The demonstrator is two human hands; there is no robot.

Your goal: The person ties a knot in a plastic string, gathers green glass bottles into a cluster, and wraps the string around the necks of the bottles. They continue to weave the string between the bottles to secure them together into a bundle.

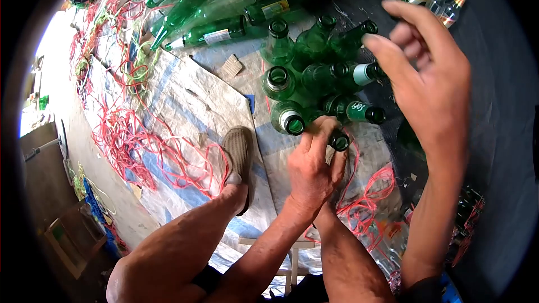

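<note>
Several green glass bottles (278, 81) stand upright in a tight cluster on the sheet between my feet and the bottle pile. At the near edge of this cluster, my left hand (314, 165) has its fingers wrapped round the neck of a green bottle (339, 140). My right hand (424, 62) is raised to the right of the cluster, nearer the camera. Its thumb and index finger are apart, the other fingers are curled, and nothing shows between them. Some necks carry pale labels or foil.
More green bottles (216, 35) lie on their sides at the back. Clear bottles (443, 0) lie at the back right. Tangled pink string (126, 146) covers the sheet at left, with more string (370, 202) near my right leg. A cardboard scrap (232, 66) lies behind my shoe (238, 154).
</note>
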